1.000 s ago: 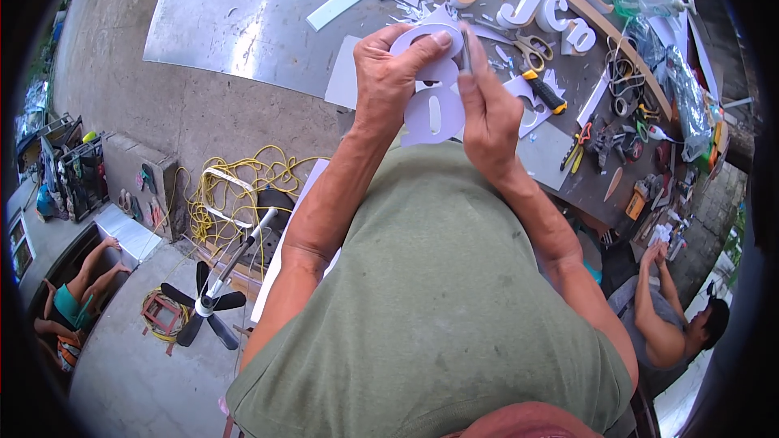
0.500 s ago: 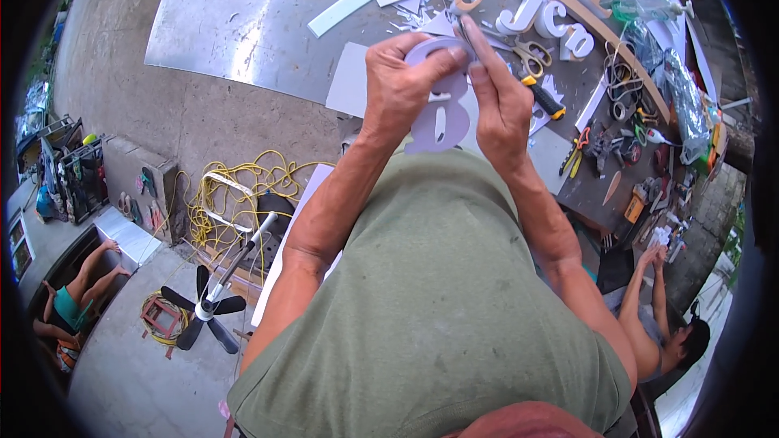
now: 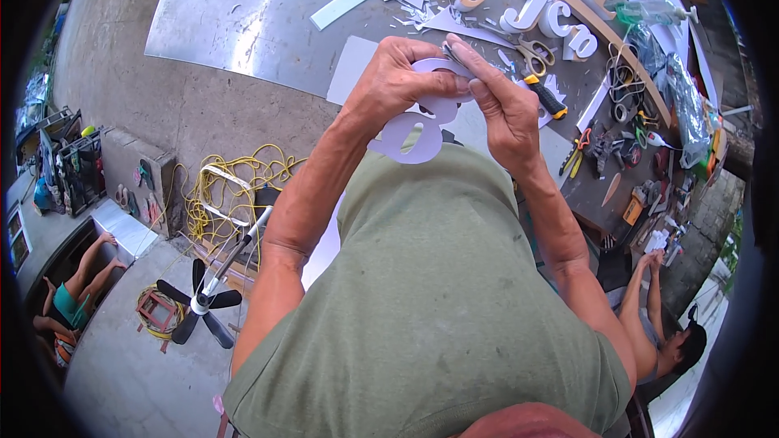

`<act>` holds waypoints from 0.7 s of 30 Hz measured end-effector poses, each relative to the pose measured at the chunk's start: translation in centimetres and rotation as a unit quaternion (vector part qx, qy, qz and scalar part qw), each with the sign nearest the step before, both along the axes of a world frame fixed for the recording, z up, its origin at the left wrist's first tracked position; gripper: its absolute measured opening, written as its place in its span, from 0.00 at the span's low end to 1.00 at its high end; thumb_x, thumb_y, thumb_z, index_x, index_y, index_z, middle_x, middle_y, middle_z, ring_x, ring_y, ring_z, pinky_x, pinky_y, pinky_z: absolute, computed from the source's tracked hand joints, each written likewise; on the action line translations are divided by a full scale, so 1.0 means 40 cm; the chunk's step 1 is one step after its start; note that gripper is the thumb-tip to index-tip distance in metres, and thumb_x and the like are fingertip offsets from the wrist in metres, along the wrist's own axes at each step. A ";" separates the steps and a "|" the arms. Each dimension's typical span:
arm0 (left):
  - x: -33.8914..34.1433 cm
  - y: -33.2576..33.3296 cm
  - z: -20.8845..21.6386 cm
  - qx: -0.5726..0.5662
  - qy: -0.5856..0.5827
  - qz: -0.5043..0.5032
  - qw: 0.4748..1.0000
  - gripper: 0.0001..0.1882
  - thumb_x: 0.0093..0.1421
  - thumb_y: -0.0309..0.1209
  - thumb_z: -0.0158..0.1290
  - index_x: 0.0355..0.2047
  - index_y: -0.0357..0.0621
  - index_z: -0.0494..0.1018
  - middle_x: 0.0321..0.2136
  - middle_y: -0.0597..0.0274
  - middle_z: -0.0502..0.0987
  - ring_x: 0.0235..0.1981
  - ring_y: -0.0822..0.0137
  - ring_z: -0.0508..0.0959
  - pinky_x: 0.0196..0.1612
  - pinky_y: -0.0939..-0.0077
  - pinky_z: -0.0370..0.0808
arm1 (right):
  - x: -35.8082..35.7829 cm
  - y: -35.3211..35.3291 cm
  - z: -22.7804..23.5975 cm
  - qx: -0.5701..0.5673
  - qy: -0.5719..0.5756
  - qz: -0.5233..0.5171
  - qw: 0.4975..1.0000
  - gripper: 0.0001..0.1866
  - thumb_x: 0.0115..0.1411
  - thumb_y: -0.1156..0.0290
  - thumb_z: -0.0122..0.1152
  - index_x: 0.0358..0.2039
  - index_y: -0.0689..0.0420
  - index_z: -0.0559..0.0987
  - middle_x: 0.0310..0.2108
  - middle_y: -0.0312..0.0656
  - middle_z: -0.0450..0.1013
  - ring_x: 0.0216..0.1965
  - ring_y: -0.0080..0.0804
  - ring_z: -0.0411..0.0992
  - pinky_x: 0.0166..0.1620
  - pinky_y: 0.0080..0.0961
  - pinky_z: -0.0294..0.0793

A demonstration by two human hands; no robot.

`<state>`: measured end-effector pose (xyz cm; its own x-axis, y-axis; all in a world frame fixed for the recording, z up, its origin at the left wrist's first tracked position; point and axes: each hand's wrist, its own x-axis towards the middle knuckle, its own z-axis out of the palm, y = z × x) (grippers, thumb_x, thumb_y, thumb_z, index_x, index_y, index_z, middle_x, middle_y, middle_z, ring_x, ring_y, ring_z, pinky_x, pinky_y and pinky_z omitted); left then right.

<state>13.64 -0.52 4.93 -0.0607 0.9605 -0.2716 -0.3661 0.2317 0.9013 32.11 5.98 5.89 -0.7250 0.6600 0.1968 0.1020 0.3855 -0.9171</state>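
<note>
A white cut-out figure with two round holes (image 3: pixel 414 131) hangs in front of my chest, above the metal-topped workbench (image 3: pixel 251 24). My left hand (image 3: pixel 398 85) grips its upper loop from the left. My right hand (image 3: pixel 499 105) pinches the same loop from the right, and a thin dark blade or tool shows between its fingertips. The lower loop hangs free below both hands. My green shirt fills the lower part of the picture.
On the bench lie scissors (image 3: pixel 531 53), a yellow-and-black cutter (image 3: pixel 545 96), white and tan cut-out letters (image 3: pixel 560 20), white strips and scraps. Pliers and small tools crowd the right end. Below left are a yellow cord (image 3: pixel 231 186) and a fan (image 3: pixel 203 300). People sit at both sides.
Both hands have drawn the cut-out closer to my chest and lower in the picture. My right fingers have shifted along its upper loop.
</note>
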 end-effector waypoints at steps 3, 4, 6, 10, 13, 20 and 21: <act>-0.024 -0.005 -0.002 0.002 0.047 -0.045 0.998 0.11 0.51 0.32 0.67 0.31 0.37 0.84 0.22 0.63 0.81 0.23 0.75 0.78 0.27 0.79 0.74 | 0.014 -0.011 0.001 0.015 0.003 0.012 1.000 0.21 0.68 0.80 0.50 0.61 0.62 0.72 0.59 0.54 0.71 0.60 0.43 0.72 0.60 0.32 0.71; -0.028 -0.003 -0.003 0.002 0.047 -0.045 0.998 0.11 0.51 0.32 0.67 0.31 0.37 0.84 0.22 0.63 0.81 0.23 0.75 0.78 0.27 0.79 0.74 | 0.028 -0.020 -0.002 0.004 -0.003 0.006 1.000 0.21 0.68 0.80 0.50 0.61 0.62 0.72 0.59 0.54 0.71 0.60 0.44 0.71 0.60 0.32 0.71; -0.034 0.002 0.000 -0.030 0.040 -0.044 0.998 0.11 0.51 0.31 0.67 0.31 0.37 0.84 0.22 0.63 0.81 0.23 0.76 0.78 0.27 0.79 0.74 | 0.030 -0.020 -0.013 -0.007 -0.009 0.000 1.000 0.21 0.68 0.79 0.50 0.61 0.61 0.72 0.60 0.54 0.71 0.60 0.44 0.71 0.60 0.33 0.72; -0.016 -0.002 0.017 -0.005 0.019 -0.039 0.999 0.10 0.51 0.31 0.67 0.30 0.37 0.84 0.22 0.63 0.81 0.23 0.76 0.77 0.27 0.79 0.73 | 0.000 -0.022 -0.002 -0.016 0.020 0.000 1.000 0.21 0.68 0.80 0.50 0.61 0.62 0.71 0.60 0.54 0.71 0.61 0.44 0.70 0.61 0.33 0.71; -0.027 -0.010 0.006 0.005 0.043 -0.065 0.997 0.10 0.51 0.31 0.67 0.30 0.37 0.84 0.22 0.63 0.81 0.23 0.76 0.78 0.27 0.79 0.73 | 0.036 -0.031 -0.007 -0.003 -0.009 0.010 1.000 0.22 0.66 0.81 0.52 0.61 0.63 0.71 0.60 0.53 0.71 0.60 0.46 0.71 0.60 0.33 0.71; -0.037 -0.020 -0.014 -0.027 0.035 -0.039 0.998 0.11 0.51 0.31 0.68 0.30 0.36 0.83 0.22 0.62 0.81 0.23 0.76 0.78 0.27 0.80 0.73 | 0.009 -0.041 -0.014 0.049 0.006 0.000 0.999 0.23 0.65 0.83 0.52 0.61 0.61 0.72 0.59 0.52 0.71 0.59 0.44 0.72 0.60 0.33 0.72; -0.044 -0.025 -0.021 -0.019 0.068 -0.046 0.996 0.11 0.51 0.32 0.68 0.30 0.36 0.83 0.22 0.61 0.81 0.23 0.75 0.79 0.27 0.80 0.74 | 0.052 -0.040 -0.039 0.032 -0.025 0.017 0.999 0.23 0.65 0.83 0.52 0.60 0.61 0.73 0.59 0.52 0.71 0.59 0.45 0.72 0.60 0.32 0.72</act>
<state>11.87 -1.51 4.10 -0.0125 0.9531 -0.3025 -0.2168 0.2927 0.9313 34.20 4.36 4.32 -0.7568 0.6220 0.2008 0.1335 0.4478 -0.8841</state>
